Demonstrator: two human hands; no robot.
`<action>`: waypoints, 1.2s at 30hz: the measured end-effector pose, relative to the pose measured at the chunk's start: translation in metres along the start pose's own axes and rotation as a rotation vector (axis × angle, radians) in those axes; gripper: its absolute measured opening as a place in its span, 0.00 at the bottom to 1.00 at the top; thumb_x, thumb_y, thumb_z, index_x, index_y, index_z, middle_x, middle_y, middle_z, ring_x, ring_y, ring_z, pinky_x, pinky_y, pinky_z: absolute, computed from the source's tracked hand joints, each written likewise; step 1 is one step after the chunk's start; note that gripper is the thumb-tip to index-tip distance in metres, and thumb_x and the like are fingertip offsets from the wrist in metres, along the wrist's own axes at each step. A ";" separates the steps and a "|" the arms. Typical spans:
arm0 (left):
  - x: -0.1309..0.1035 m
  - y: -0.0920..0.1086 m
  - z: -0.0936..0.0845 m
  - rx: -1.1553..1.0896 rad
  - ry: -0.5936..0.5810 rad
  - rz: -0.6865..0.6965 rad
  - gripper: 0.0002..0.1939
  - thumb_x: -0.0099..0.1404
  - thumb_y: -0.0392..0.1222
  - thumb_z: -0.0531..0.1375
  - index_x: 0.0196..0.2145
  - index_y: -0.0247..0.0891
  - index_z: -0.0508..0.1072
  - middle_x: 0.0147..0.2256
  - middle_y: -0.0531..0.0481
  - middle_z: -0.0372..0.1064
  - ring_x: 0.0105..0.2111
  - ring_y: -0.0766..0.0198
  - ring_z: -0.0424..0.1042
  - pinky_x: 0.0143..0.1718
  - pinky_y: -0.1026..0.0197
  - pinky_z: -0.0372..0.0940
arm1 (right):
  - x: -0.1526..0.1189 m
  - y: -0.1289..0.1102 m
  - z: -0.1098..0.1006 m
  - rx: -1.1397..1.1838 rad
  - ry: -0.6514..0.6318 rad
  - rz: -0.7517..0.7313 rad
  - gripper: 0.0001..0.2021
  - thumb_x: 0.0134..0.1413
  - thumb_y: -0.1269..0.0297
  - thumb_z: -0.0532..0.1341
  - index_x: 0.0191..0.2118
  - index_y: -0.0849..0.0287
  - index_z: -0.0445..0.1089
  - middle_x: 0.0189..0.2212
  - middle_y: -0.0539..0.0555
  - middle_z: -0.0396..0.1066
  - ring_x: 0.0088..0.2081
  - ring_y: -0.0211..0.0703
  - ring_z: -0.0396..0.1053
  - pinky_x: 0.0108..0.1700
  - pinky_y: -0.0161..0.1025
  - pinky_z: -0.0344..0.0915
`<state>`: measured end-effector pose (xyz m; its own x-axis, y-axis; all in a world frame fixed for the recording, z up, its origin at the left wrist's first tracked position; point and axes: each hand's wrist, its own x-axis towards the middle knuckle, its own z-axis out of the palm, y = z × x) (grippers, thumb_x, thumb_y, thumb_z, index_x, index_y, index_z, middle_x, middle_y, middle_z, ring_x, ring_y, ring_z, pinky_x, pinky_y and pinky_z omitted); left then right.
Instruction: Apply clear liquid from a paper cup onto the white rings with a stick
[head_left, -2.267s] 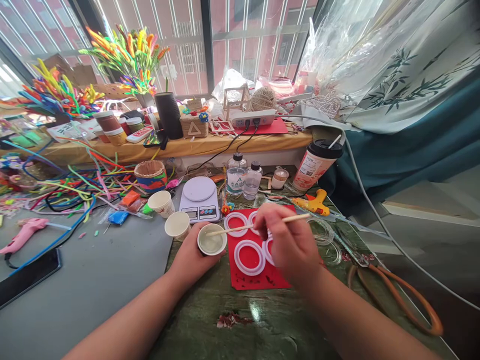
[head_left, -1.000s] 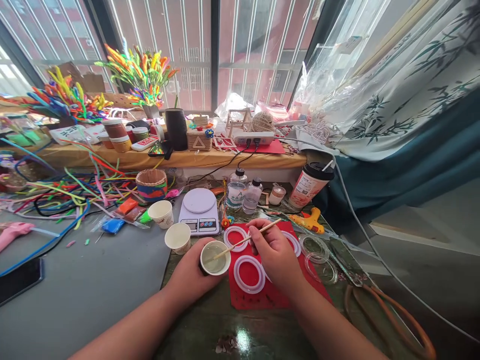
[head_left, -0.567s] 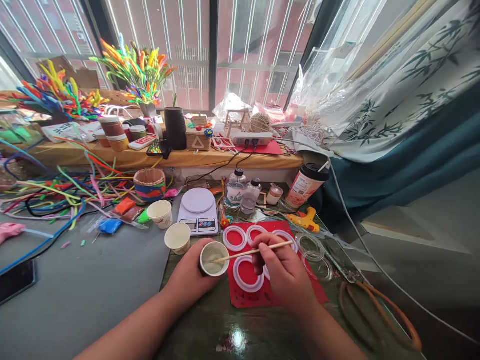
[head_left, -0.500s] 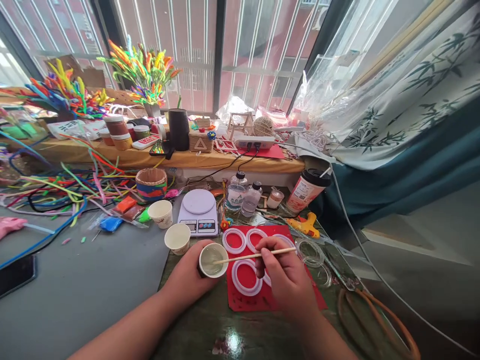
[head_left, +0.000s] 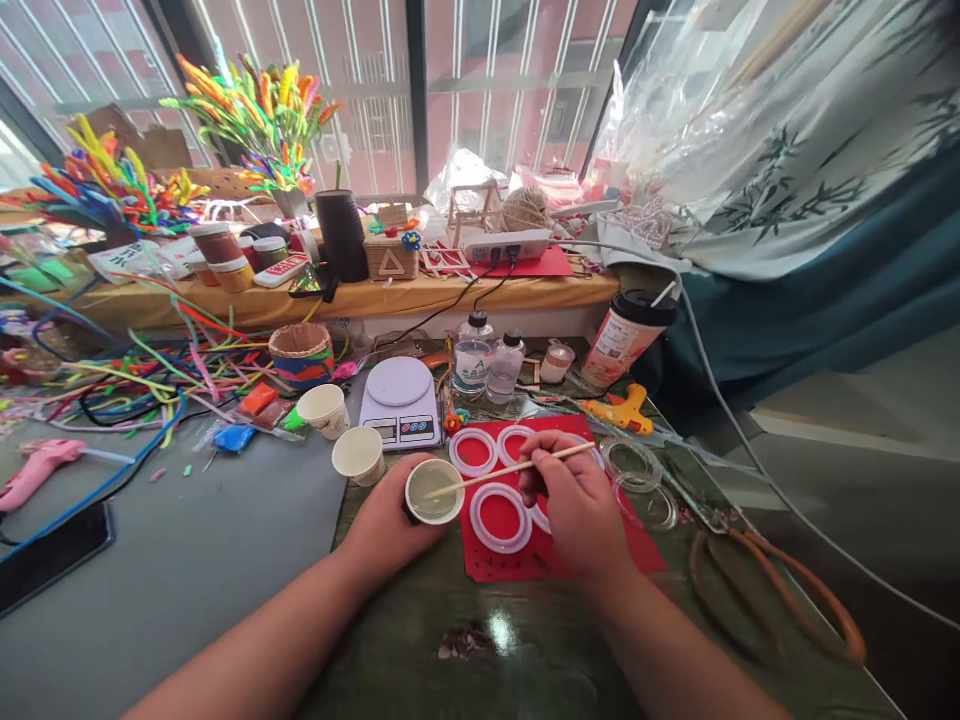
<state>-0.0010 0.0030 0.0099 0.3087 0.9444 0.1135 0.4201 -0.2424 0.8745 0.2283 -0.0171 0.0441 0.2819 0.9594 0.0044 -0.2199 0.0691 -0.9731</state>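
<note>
Both bare, a worker's L forearm and R forearm angle in from the bottom, converging near ctr. L hand curves in a rounded grip, fingers partly hidden; R hand pinches w/ thumb & fingers, the 2 hands apart.

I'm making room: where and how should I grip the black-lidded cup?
I'd take the black-lidded cup by its tapering wall just below the lid, coming from the near side above the yellow glue gun: the cup widens upward and a straw sticks up from its lid.
</note>
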 end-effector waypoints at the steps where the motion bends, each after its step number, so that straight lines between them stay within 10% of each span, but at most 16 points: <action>1: 0.001 0.001 0.000 -0.007 0.004 -0.012 0.24 0.61 0.42 0.72 0.55 0.43 0.75 0.53 0.43 0.81 0.52 0.46 0.81 0.56 0.44 0.77 | 0.003 0.001 0.000 0.035 0.034 0.012 0.08 0.57 0.57 0.69 0.34 0.56 0.75 0.21 0.48 0.71 0.22 0.40 0.68 0.24 0.34 0.67; 16: 0.005 -0.001 -0.003 0.017 0.095 -0.002 0.26 0.58 0.43 0.74 0.54 0.43 0.76 0.52 0.45 0.82 0.53 0.45 0.82 0.56 0.44 0.77 | 0.004 -0.025 -0.005 0.285 0.197 -0.092 0.02 0.51 0.64 0.66 0.31 0.55 0.74 0.21 0.47 0.71 0.22 0.37 0.67 0.22 0.31 0.64; 28: 0.002 -0.003 0.000 0.020 0.104 0.042 0.25 0.59 0.40 0.72 0.54 0.43 0.77 0.53 0.44 0.82 0.53 0.47 0.82 0.57 0.45 0.77 | -0.019 -0.018 -0.007 -0.026 -0.079 -0.298 0.06 0.51 0.72 0.70 0.35 0.54 0.82 0.25 0.49 0.75 0.26 0.41 0.68 0.29 0.38 0.64; 36: 0.001 0.000 0.000 0.011 0.075 0.037 0.24 0.60 0.44 0.73 0.53 0.42 0.78 0.52 0.44 0.82 0.50 0.47 0.83 0.53 0.48 0.79 | 0.000 -0.002 0.001 0.048 0.037 -0.040 0.05 0.57 0.61 0.66 0.32 0.55 0.75 0.21 0.47 0.68 0.22 0.39 0.62 0.24 0.35 0.58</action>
<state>-0.0002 0.0041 0.0098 0.2596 0.9487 0.1808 0.4195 -0.2793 0.8637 0.2280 -0.0175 0.0462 0.3252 0.9450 0.0339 -0.2517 0.1210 -0.9602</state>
